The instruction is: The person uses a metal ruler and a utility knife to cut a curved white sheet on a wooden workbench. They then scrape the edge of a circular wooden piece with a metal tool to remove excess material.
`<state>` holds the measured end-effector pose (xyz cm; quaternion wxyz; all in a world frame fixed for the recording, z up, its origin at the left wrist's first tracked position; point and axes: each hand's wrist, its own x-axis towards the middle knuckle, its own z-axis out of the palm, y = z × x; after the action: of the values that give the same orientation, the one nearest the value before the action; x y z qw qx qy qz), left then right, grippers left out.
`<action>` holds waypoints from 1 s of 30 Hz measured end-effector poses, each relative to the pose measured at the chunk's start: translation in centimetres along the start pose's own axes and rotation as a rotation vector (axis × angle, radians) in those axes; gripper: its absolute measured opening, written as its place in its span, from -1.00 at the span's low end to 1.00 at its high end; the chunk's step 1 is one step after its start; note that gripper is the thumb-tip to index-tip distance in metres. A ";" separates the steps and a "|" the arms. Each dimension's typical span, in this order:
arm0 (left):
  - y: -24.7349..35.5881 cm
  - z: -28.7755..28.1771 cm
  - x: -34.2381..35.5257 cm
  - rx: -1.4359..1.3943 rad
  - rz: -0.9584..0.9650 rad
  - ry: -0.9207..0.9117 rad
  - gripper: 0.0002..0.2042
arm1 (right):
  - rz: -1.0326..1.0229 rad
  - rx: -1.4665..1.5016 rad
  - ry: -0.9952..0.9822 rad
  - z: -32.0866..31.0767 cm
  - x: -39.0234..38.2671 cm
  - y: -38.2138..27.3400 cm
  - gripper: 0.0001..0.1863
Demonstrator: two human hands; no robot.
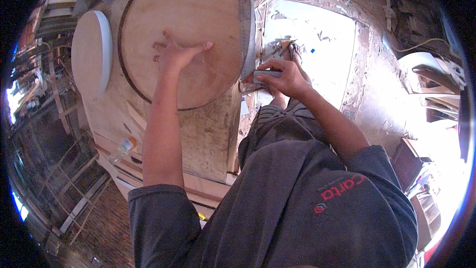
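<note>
A large round wooden board (pixel 208 10) with a dark rim lies on the workbench (pixel 208 144). My left hand (pixel 177 54) rests on its face, fingers and thumb spread, holding nothing. At the board's right side runs a narrow grey strip (pixel 245 25), standing along its edge. By the lower end of that strip my right hand (pixel 291 80) is closed on a small grey block (pixel 267 76). The block's left end is close to the strip; whether they touch I cannot tell.
A smaller round board (pixel 89 54) with a white edge lies left of the large one. A clear plastic bottle (pixel 123 150) with an orange label is at the bench's lower left. Scraps litter a white sheet (pixel 317 25) on the floor at right, near my feet.
</note>
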<state>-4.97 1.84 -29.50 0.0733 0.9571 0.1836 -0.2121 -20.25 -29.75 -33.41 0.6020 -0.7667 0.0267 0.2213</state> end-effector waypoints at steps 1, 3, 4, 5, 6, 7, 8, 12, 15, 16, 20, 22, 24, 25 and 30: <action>0.2 -0.2 -0.3 -0.008 -0.010 -0.002 0.67 | 0.023 0.005 -0.008 -0.2 -0.2 -0.2 -0.67; -0.1 -0.1 -0.2 -0.006 -0.006 0.002 0.67 | -0.031 0.000 0.012 -0.3 -0.6 0.2 -0.66; -0.3 -0.1 -0.2 -0.005 -0.005 0.004 0.67 | -0.058 -0.003 0.020 -0.3 -0.6 0.4 -0.66; -0.2 -0.3 -0.4 -0.006 -0.009 -0.001 0.67 | -0.023 0.012 0.019 0.0 -0.7 0.6 -0.65; 0.1 -0.4 -0.5 -0.008 -0.012 -0.006 0.67 | 0.013 0.026 0.017 0.2 -0.8 0.8 -0.65; 0.3 -0.5 -0.6 -0.010 -0.016 -0.011 0.67 | 0.048 0.040 0.015 0.5 -0.8 0.9 -0.64; 0.4 -0.4 -0.6 -0.005 -0.016 -0.009 0.67 | 0.057 0.067 0.015 0.8 -0.7 1.2 -0.64; 0.4 -0.3 -0.3 0.040 0.017 -0.002 0.67 | -0.018 0.060 0.021 1.9 0.9 1.5 -0.61; -0.5 0.4 0.3 0.064 0.035 0.012 0.68 | -0.017 0.050 -0.020 1.5 0.8 0.6 -0.58; -1.0 0.6 0.6 0.066 0.036 0.017 0.68 | 0.005 0.043 -0.042 1.0 0.6 0.8 -0.58; -1.4 1.1 1.1 0.055 0.068 0.006 0.65 | 0.135 0.079 -0.105 0.6 -1.1 -0.6 -0.63; -2.4 2.1 2.1 0.069 0.115 0.037 0.63 | 0.122 0.116 -0.149 1.4 -1.3 -0.3 -0.65; -2.0 1.6 1.7 0.093 0.102 0.040 0.59 | 0.103 0.114 -0.150 1.6 -0.8 -0.7 -0.65; -1.7 1.4 1.5 0.105 0.095 0.042 0.57 | 0.094 0.113 -0.151 1.6 -0.6 -0.9 -0.65; -1.2 1.0 1.0 0.027 0.078 0.031 0.58 | 0.030 0.035 -0.154 1.2 -0.7 1.1 -0.67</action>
<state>-4.96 3.00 -30.88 0.0655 0.9676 0.1443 -0.1966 -21.58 -29.04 -34.39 0.6123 -0.7362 -0.0044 0.2881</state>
